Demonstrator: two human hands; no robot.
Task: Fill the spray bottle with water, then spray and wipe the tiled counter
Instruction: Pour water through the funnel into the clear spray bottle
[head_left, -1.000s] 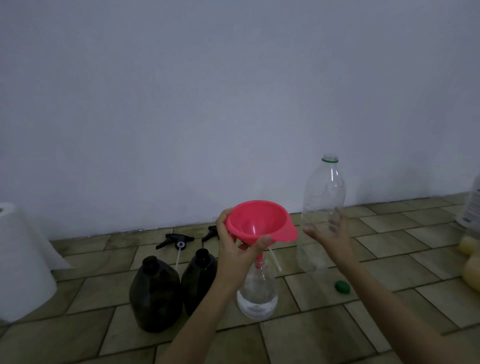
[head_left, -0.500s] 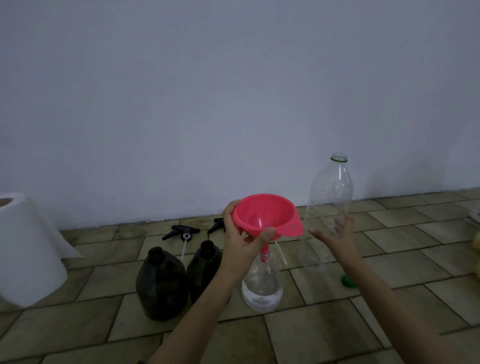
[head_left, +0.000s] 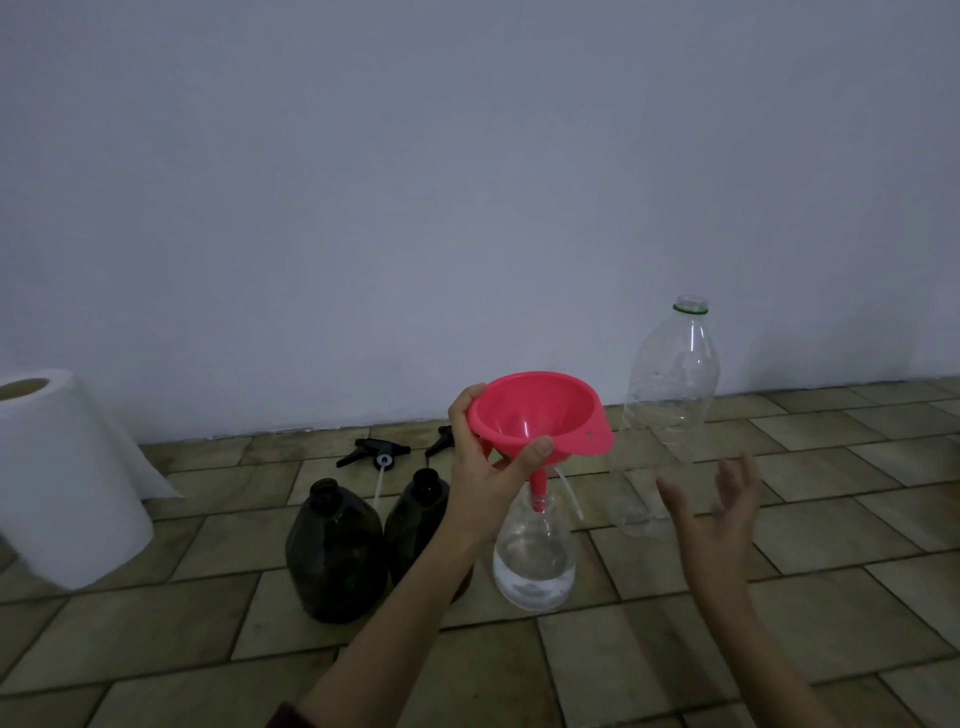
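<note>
Tiled counter (head_left: 649, 670) against a plain wall (head_left: 467, 182). Left to right: paper roll (head_left: 62, 483); two dark bottles (head_left: 337, 556); left hand (head_left: 485, 483) grasping funnel (head_left: 537, 415), spout in spray bottle (head_left: 535, 561); right hand (head_left: 722, 514), fingers released, before an empty bottle (head_left: 670, 395).

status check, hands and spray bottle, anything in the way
Left hand grips funnel, spout in spray bottle. Right hand open, holds nothing, near empty bottle. Spray bottle part filled. Nothing in the way.
</note>
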